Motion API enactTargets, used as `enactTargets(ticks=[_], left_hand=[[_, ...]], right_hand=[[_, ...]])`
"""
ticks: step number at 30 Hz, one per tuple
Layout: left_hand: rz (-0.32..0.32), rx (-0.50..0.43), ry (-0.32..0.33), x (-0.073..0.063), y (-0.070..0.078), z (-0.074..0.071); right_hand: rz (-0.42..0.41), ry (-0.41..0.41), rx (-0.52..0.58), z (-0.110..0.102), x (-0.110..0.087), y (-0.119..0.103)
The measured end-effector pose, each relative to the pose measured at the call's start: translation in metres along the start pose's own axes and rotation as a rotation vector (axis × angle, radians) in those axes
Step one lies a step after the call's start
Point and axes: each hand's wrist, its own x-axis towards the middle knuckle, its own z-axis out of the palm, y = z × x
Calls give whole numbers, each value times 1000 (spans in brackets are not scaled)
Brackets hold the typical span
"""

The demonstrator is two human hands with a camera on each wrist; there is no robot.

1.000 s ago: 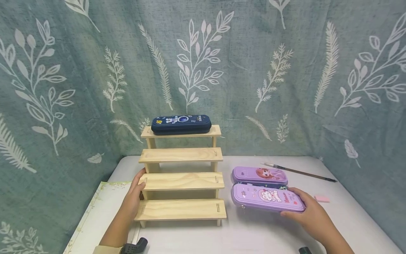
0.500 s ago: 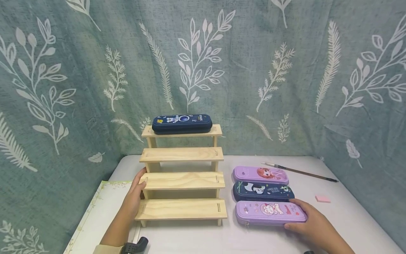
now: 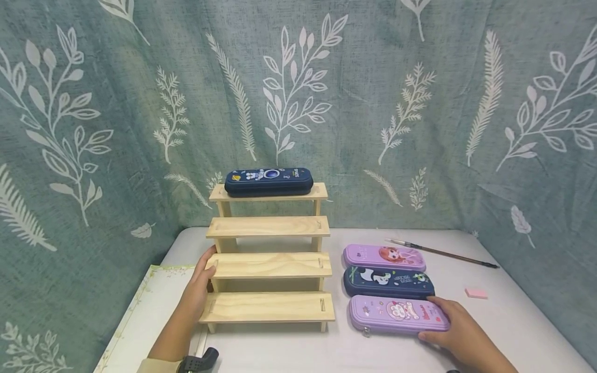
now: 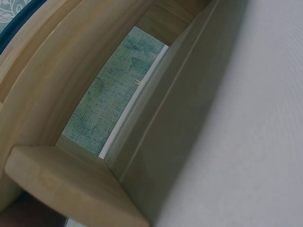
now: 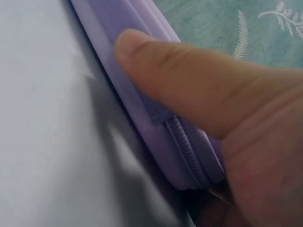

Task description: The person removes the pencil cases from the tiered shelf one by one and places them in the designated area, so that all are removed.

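My right hand (image 3: 450, 326) grips the right end of a light purple pencil case (image 3: 398, 314) with a cartoon print. In the right wrist view its thumb (image 5: 180, 80) presses along the zipper side of that case. Just behind lies a navy pencil case (image 3: 387, 282) with a panda, and behind that a purple pencil case (image 3: 384, 257) with a red-haired figure. My left hand (image 3: 196, 290) holds the left side of a four-step wooden rack (image 3: 268, 265), thumb over the second step from the bottom. A navy space-print pencil case (image 3: 269, 182) rests on the top step.
A paintbrush (image 3: 443, 253) lies slanted at the back right, and a pink eraser (image 3: 475, 293) sits right of the cases. At left, under my left forearm, is a white board with a floral border (image 3: 140, 316). Patterned curtain (image 3: 354, 103) surrounds the white table.
My right hand has drawn the light purple case toward the front and slightly right, off the navy panda case it overlapped, onto the table. The left hand stays on the rack.
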Motion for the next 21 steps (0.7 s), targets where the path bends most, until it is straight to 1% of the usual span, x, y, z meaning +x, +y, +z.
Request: enactTargets(ticks=[4, 12, 16, 21], left_hand=[[-8, -7, 2, 0, 1, 0], [-12, -17, 9, -1, 2, 1], [-12, -20, 7, -1, 2, 1], [-3, -34, -2, 0, 1, 0]], right_hand=[[41, -25, 2, 1, 3, -2], [88, -40, 23, 3, 7, -3], [84, -45, 22, 4, 8, -2], [47, -31, 44, 4, 8, -7]])
